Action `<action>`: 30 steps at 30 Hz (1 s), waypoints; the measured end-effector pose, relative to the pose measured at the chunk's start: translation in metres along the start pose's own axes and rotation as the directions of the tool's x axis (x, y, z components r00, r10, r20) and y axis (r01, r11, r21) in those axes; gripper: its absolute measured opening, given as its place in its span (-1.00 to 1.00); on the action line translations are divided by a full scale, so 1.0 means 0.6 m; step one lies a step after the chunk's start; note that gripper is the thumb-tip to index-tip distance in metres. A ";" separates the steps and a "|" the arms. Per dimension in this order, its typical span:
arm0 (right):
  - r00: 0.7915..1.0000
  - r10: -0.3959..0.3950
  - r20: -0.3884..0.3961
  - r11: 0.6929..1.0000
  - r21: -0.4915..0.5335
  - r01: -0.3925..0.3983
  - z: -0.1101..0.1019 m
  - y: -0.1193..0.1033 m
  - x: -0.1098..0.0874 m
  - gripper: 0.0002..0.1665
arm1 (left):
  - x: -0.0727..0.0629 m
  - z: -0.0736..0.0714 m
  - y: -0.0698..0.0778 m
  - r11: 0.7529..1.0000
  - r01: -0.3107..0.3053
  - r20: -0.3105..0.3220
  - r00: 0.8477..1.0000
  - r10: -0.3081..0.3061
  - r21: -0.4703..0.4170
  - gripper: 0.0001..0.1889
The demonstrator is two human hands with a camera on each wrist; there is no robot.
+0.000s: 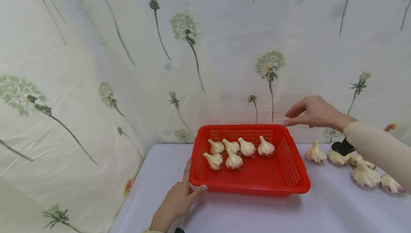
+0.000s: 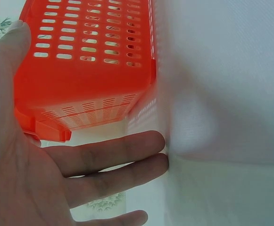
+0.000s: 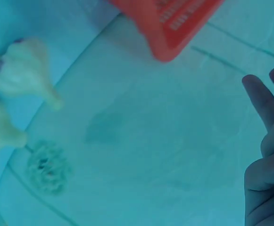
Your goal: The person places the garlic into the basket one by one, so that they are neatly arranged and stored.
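A red plastic basket (image 1: 247, 186) with slotted walls sits on the white-covered table, several garlic bulbs (image 1: 247, 148) lying in its left and middle parts. My left hand (image 1: 179, 197) holds the basket's near left corner between thumb and index finger. In the left wrist view, the other fingers (image 2: 113, 153) stretch out below the basket's end wall. My right hand (image 1: 313, 112) hovers by the far right corner, thumb and index finger apart with nothing visible between them. More garlic bulbs (image 1: 366, 174) lie on the table to the right, partly hidden by the right sleeve.
The white tabletop (image 1: 154, 176) extends left of and in front of the basket. Behind it hangs a pale curtain (image 1: 221, 65) printed with dandelions. A black device (image 1: 343, 148) is on the right wrist, above the loose garlic.
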State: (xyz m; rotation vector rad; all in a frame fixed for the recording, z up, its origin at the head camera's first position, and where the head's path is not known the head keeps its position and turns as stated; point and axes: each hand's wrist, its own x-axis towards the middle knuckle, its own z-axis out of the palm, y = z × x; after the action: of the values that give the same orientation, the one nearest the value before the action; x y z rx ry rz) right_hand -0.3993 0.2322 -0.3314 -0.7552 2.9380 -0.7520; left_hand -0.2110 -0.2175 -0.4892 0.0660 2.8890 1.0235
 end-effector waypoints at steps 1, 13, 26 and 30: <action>1.000 0.012 -0.001 1.000 -0.004 -0.012 -0.003 0.009 -0.006 -0.34 | 0.000 0.000 0.000 1.000 0.000 -0.001 1.000 0.000 0.000 0.17; 0.991 0.134 -0.030 0.978 -0.160 -0.137 -0.029 0.142 -0.104 -0.27 | -0.006 0.002 -0.001 1.000 0.010 0.003 1.000 -0.010 -0.010 0.16; 0.976 0.212 0.045 0.963 -0.180 -0.201 -0.012 0.232 -0.191 -0.37 | -0.013 0.005 -0.003 0.999 0.036 0.001 0.999 -0.036 -0.006 0.17; 0.981 0.193 0.034 0.961 -0.209 -0.181 -0.003 0.257 -0.209 -0.36 | -0.012 0.005 -0.003 0.999 0.045 0.008 0.999 -0.045 -0.018 0.18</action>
State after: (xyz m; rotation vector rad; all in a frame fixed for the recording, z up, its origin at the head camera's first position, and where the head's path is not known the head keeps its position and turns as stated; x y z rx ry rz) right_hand -0.3583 0.4088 -0.4126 -0.4858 3.0125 -0.4132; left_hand -0.2034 -0.2172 -0.4923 0.0041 2.8596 1.0399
